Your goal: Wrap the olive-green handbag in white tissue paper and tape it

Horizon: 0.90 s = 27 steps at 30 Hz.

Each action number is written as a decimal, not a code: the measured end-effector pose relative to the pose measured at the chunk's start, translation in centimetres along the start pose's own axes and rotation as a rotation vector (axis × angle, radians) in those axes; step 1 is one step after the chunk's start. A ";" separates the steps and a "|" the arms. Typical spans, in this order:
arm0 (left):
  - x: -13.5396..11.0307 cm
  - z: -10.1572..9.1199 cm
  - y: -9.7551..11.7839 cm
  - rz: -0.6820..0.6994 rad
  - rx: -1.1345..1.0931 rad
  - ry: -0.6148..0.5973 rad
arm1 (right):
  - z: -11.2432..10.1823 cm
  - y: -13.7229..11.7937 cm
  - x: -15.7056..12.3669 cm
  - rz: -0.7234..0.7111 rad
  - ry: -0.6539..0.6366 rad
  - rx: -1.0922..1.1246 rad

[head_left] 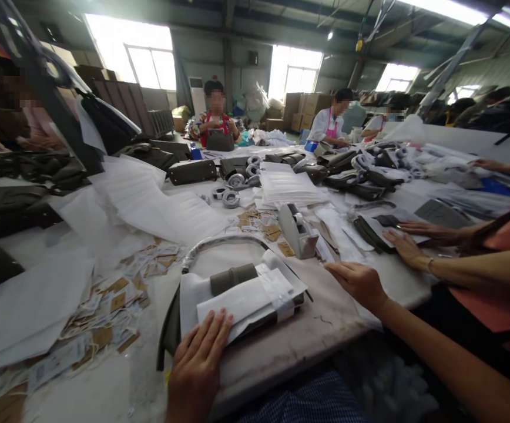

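A dark olive handbag (232, 277) lies flat on the table in front of me, partly wrapped in white foam paper (241, 301) held by a strip of clear tape. Its wrapped handle (220, 244) arches behind it. My left hand (198, 364) rests flat on the near edge of the paper, fingers stretched out. My right hand (359, 284) hovers over the table to the right of the bag, fingers relaxed and apart, holding nothing. A white tape dispenser (298, 230) stands just beyond it.
A co-worker's two hands (418, 239) press on a bag part at the right. Loose tags (114, 305) litter the left. Foam sheets (149, 200), tape rolls (232, 191) and more dark bags (193, 170) fill the table. Other people work at the far end.
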<state>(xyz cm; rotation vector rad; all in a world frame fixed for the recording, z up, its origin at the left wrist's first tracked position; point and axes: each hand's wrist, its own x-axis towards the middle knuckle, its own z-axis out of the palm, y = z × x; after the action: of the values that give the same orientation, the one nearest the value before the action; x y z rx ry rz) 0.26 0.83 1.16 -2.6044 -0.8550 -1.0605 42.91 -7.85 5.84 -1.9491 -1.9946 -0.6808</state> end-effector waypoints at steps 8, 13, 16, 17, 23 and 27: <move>-0.3 0.2 -0.2 0.016 0.007 -0.064 | -2.6 -5.3 -8.7 0.116 -0.194 0.249; -0.5 0.0 -0.2 0.019 -0.005 -0.070 | -2.7 -6.0 -10.4 0.251 -0.295 0.369; -0.5 0.0 -0.2 0.012 -0.010 -0.071 | -3.5 -5.6 -10.6 0.240 -0.359 0.399; -0.5 0.0 -0.2 0.010 -0.012 -0.070 | -3.9 -5.6 -10.7 0.228 -0.344 0.382; -0.5 -0.1 0.0 0.003 0.001 -0.069 | -5.4 -9.1 -8.9 0.054 -0.102 0.351; -0.4 -0.2 0.2 -0.022 0.023 -0.099 | -3.3 -12.9 -4.1 -0.149 -0.060 0.371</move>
<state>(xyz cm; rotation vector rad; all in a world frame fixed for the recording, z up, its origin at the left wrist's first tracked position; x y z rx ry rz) 0.03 0.36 1.04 -2.6535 -0.9141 -0.9288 29.99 -12.90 4.77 -1.6336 -2.1360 -0.2589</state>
